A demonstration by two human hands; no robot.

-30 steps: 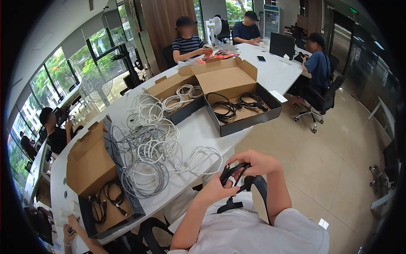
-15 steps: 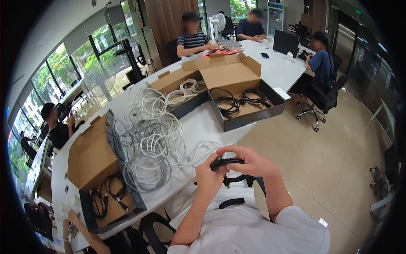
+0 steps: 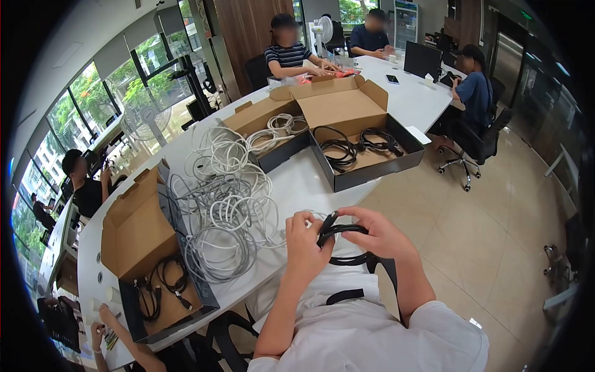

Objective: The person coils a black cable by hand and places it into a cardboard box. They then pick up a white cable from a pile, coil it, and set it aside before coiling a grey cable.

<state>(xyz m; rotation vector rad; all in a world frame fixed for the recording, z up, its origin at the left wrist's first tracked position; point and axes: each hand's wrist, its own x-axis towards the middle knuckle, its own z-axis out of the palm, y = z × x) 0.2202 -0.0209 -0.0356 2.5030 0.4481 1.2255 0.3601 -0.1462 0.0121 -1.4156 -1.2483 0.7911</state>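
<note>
A looped black cable [image 3: 344, 232] is held up between my two hands, just off the table's front edge and above my lap. My left hand [image 3: 305, 240] grips the coil from the left, and one plug end sticks up beside its fingers. From the other side, my right hand [image 3: 385, 234] has its thumb and fingers closed around the coil, with the index finger reaching toward that plug end. Part of the loop hangs below both hands. Close by on the table lies a large tangle of grey and white cables [image 3: 226, 211].
An open box [image 3: 378, 177] holds black coiled cables; beside it another box [image 3: 282, 160] holds white ones. At left, a third box [image 3: 198, 319] contains black cables. Several people sit around the white table [image 3: 297, 198]; someone's arms [image 3: 127, 335] reach in at lower left.
My hands have drawn slightly apart and turned the cable coil. A plug end now points up between them, and the lower loop hangs more openly.
</note>
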